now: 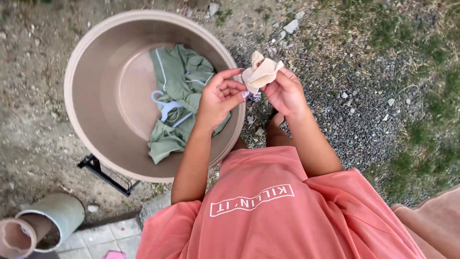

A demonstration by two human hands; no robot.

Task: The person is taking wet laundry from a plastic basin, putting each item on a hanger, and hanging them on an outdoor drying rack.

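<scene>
At far left I see a grey-green pipe section (60, 213) lying on dirt. Next comes the round tan plastic tub (103, 96) holding a green garment (179, 96) and pale hanger (165, 106). My left hand (218, 96) and right hand (285, 91) both pinch a small cream cloth (261, 72) between curled fingers, just beyond the tub's rim, above gravel (354, 110).

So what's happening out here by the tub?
A person in a pink shirt stands on gravel holding a small beige cloth with both hands, the left hand pinching one edge and the right hand the other. Beside them, a big tan tub on a black stand holds a green garment and a pale blue hanger.
</scene>
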